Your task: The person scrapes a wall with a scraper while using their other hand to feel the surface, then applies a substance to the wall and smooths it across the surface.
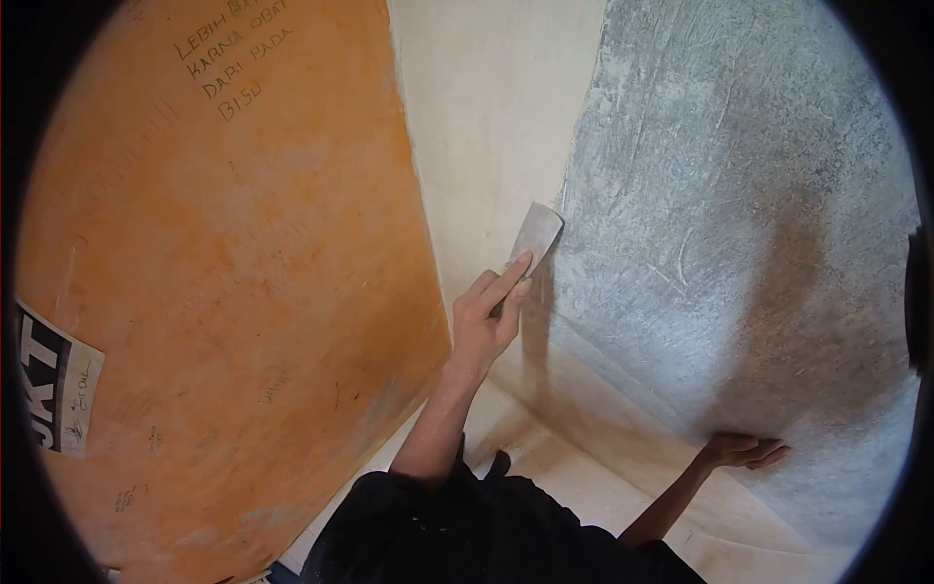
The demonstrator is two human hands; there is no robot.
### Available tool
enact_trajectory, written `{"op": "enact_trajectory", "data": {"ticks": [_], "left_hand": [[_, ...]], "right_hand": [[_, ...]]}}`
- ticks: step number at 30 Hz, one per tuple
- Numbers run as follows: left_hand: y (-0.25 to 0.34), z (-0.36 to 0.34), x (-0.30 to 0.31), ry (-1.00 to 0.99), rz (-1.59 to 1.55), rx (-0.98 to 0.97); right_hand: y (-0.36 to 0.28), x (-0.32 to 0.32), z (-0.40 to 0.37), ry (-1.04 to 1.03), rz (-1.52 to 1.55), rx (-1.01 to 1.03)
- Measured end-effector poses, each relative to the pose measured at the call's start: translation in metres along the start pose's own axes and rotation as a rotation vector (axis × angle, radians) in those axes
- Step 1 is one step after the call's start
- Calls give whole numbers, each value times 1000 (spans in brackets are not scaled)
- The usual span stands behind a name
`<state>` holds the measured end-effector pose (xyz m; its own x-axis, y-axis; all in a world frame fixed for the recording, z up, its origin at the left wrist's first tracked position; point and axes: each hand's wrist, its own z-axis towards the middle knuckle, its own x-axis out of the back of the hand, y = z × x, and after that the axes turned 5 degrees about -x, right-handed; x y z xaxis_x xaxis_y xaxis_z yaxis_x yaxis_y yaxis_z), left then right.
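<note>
My left hand [488,310] is closed round the handle of a putty knife [538,232], with a finger laid along its flat metal blade. The blade's tip points up and right, right at the border where the cream strip [491,127] meets the rough grey wall [662,204]. Most of the handle is hidden in my fingers. Lower down on the right, my right hand [744,451] lies against the grey wall, fingers stretched out and holding nothing.
An orange wall [243,292] with handwriting on it fills the left side. A black-and-white sticker [73,389] is on its left edge. A pale ledge [545,457] runs below the walls, and shadows fall across the grey surface.
</note>
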<state>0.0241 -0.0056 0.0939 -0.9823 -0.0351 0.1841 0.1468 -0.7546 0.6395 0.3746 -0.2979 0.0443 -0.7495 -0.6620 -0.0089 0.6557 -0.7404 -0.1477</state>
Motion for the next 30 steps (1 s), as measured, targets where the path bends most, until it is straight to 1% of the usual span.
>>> {"op": "enact_trajectory", "data": {"ticks": [3, 4, 5, 6, 8, 9, 11, 12, 14, 17, 18, 20, 21, 23, 25, 27, 28, 30], "left_hand": [[-16, -28, -1, -40, -7, 50], [-25, -47, -1, -85, 3, 108], [-25, -50, 2, -127, 13, 164], [-25, -51, 4, -134, 14, 164], [-23, -50, 7, -172, 3, 261], [-24, -51, 6, -172, 1, 257], [-28, -58, 8, -86, -99, 254], [-27, -62, 11, -90, -101, 252], [-26, -66, 13, -86, -148, 314], [-29, -65, 13, -79, -78, 276], [-23, -53, 13, -82, -78, 280], [-12, -17, 9, -140, -23, 219], [1, 0, 11, -142, -21, 218], [21, 28, 15, -72, -73, 224], [11, 18, 21, -69, -46, 219], [-14, -10, 20, 2, -1, 84], [-22, -20, 18, 1, -6, 77], [-25, -30, 17, -75, 41, 157]], "right_hand": [[11, -2, -5, -42, -6, -36], [14, 0, -7, -85, -1, -37], [15, 1, -9, -125, 6, -39], [15, 4, -11, -128, 1, -42], [11, 9, -8, -216, 94, -132], [6, 11, -5, -212, 92, -133], [-5, 23, -2, -349, 162, -230], [-3, 26, -4, -347, 159, -233], [4, 31, -9, -540, 171, -407], [9, 28, -12, -515, 184, -367], [14, 28, -14, -519, 180, -367], [23, 28, -18, -531, 86, -288], [23, 30, -18, -533, 86, -290], [20, 30, -15, -558, 84, -307], [23, 30, -17, -553, 89, -299], [20, 25, -16, -539, 94, -301], [17, 23, -13, -557, 132, -342], [13, 27, -6, -607, 202, -420]]}}
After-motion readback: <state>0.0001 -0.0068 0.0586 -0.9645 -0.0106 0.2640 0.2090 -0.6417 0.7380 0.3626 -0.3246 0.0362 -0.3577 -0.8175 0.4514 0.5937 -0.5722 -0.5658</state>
